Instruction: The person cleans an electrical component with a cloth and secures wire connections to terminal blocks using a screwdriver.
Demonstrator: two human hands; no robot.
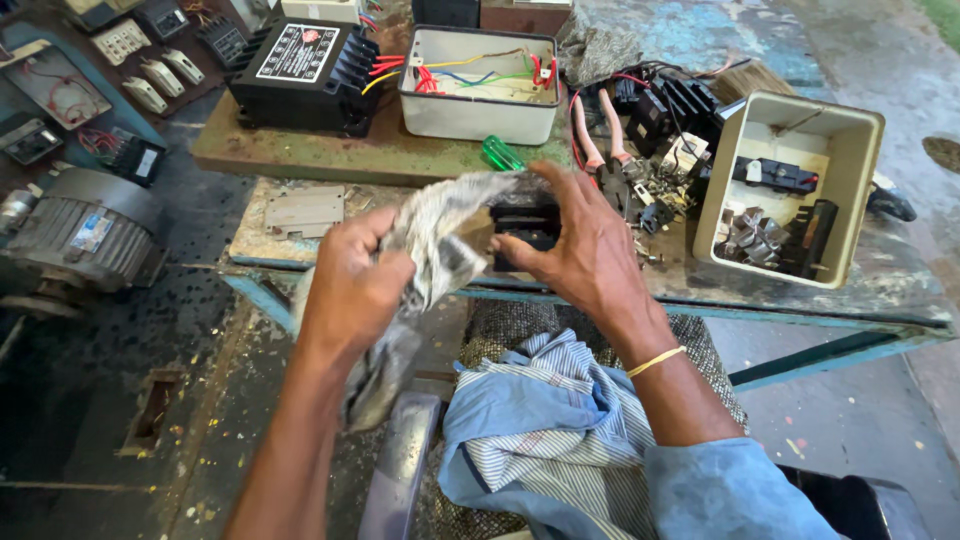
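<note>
My left hand (pixel 350 290) grips a dirty grey rag (pixel 440 235) that drapes down past the wrist. The rag's upper end lies against a small black electrical part (pixel 525 228), which my right hand (pixel 585 250) holds from the right with fingers wrapped over its top. Both hands are raised just in front of the workbench's near edge (pixel 600 290). A yellow band circles my right wrist. Behind the part, a green screwdriver handle (pixel 500 153) lies on the bench.
On the bench stand a black ribbed unit (pixel 305 75), a white open box with coloured wires (pixel 480 85), and a beige tilted box (pixel 790 195) with black and metal parts. An electric motor (pixel 75 235) sits at left. Striped blue cloth (pixel 540 430) lies on my lap.
</note>
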